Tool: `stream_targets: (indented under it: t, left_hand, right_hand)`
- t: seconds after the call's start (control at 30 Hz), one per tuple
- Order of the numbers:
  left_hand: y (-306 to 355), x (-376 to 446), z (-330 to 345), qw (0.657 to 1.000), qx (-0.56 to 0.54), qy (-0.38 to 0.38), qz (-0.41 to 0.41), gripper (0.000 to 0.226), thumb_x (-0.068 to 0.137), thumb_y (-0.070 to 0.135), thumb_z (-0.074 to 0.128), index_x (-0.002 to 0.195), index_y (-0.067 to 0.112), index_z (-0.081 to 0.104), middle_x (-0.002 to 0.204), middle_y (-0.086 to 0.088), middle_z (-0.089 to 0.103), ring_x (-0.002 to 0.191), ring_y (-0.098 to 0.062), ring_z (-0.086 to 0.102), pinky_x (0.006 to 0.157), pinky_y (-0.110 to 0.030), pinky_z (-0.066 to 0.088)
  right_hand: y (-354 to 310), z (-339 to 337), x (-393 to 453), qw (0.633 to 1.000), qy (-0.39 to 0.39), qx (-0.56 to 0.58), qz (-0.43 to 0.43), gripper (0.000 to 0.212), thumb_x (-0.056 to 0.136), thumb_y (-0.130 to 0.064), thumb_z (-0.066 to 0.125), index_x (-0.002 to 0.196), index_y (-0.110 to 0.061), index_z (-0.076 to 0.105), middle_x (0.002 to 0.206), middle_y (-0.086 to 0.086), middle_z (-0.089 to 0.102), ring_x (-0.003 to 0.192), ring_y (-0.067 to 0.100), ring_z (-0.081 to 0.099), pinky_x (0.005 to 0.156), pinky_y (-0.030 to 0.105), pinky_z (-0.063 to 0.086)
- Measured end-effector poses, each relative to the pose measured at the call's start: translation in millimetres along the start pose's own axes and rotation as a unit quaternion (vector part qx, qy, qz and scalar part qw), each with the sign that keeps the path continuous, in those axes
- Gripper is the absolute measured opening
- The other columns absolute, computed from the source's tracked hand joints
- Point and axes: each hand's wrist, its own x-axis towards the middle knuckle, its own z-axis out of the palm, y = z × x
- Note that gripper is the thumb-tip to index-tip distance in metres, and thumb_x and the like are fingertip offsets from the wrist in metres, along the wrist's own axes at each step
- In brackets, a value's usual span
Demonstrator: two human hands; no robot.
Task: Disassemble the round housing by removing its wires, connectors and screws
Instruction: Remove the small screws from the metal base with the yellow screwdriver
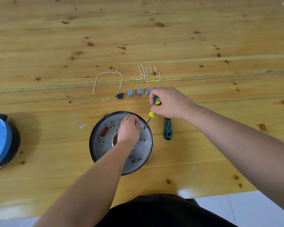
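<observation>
The round housing, a black ring around a grey metal plate with several holes, lies on the wooden table in front of me. My left hand rests on the plate's upper middle, fingers curled down on it. My right hand grips a green-and-yellow screwdriver, whose tip touches the plate near its upper right rim. Behind the housing lie white wires, a second bunch of wires, grey connectors in a row and a black connector.
A second green screwdriver lies right of the housing. A blue-and-black round housing stands at the left edge. Small white clips lie left of the housing, one more at the right. The table's near edge runs below.
</observation>
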Motion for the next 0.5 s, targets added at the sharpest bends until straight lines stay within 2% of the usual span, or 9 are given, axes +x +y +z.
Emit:
stream_targets:
  t: [0.07, 0.13, 0.2, 0.3, 0.37, 0.5]
  left_hand:
    - [-3.1, -1.3, -3.8, 0.999, -0.044, 0.001, -0.014, 0.011, 0.104, 0.017, 0.051, 0.097, 0.019, 0.061, 0.102, 0.004, 0.061, 0.098, -0.019, 0.056, 0.079, -0.033, 0.046]
    - [-8.3, -5.0, -8.9, 0.997, -0.076, 0.011, -0.028, 0.013, 0.104, 0.018, 0.052, 0.094, 0.023, 0.06, 0.096, 0.006, 0.065, 0.09, -0.017, 0.061, 0.071, -0.029, 0.045]
    - [-15.0, -11.0, -14.7, 0.994, -0.098, 0.021, -0.042, 0.016, 0.104, 0.021, 0.052, 0.092, 0.029, 0.059, 0.091, 0.009, 0.067, 0.081, -0.01, 0.063, 0.064, -0.025, 0.044]
    - [-24.1, -21.1, -21.1, 0.991, -0.113, 0.025, -0.061, 0.018, 0.104, 0.022, 0.056, 0.092, 0.035, 0.06, 0.088, 0.013, 0.069, 0.075, -0.001, 0.063, 0.062, -0.018, 0.043]
    - [-27.8, -26.5, -24.2, 0.99, -0.118, 0.025, -0.075, 0.017, 0.104, 0.021, 0.057, 0.096, 0.035, 0.063, 0.09, 0.016, 0.069, 0.081, 0.001, 0.063, 0.065, -0.015, 0.043]
    - [-30.4, -34.8, -26.8, 0.986, -0.128, 0.026, -0.1, 0.015, 0.103, 0.022, 0.06, 0.103, 0.036, 0.067, 0.093, 0.022, 0.068, 0.087, 0.006, 0.062, 0.066, -0.011, 0.041]
  right_hand:
    - [2.9, -3.5, -1.5, 0.999, 0.011, 0.036, 0.021, 0.009, 0.084, -0.024, 0.07, 0.088, -0.028, 0.063, 0.084, -0.009, 0.063, 0.061, 0.018, 0.054, 0.056, 0.035, 0.045]
    - [8.6, -9.0, -4.2, 0.995, 0.044, 0.078, 0.04, 0.008, 0.083, -0.024, 0.07, 0.087, -0.028, 0.065, 0.078, -0.012, 0.064, 0.057, 0.025, 0.055, 0.055, 0.035, 0.048]
    - [16.0, -13.6, -9.0, 0.986, 0.094, 0.13, 0.056, 0.006, 0.082, -0.025, 0.069, 0.084, -0.03, 0.066, 0.071, -0.011, 0.064, 0.051, 0.019, 0.053, 0.05, 0.03, 0.043]
    - [31.0, -14.9, -18.6, 0.959, 0.179, 0.2, 0.092, 0.006, 0.085, -0.026, 0.067, 0.083, -0.031, 0.065, 0.074, -0.014, 0.07, 0.055, 0.011, 0.068, 0.047, 0.028, 0.048]
    - [45.5, -9.6, -25.1, 0.937, 0.227, 0.235, 0.123, 0.005, 0.088, -0.026, 0.067, 0.086, -0.031, 0.066, 0.08, -0.009, 0.073, 0.06, 0.01, 0.073, 0.053, 0.029, 0.053]
    - [81.5, 10.4, -36.7, 0.885, 0.298, 0.294, 0.203, 0.003, 0.092, -0.026, 0.065, 0.092, -0.027, 0.068, 0.098, -0.002, 0.075, 0.065, 0.01, 0.075, 0.066, 0.041, 0.06]
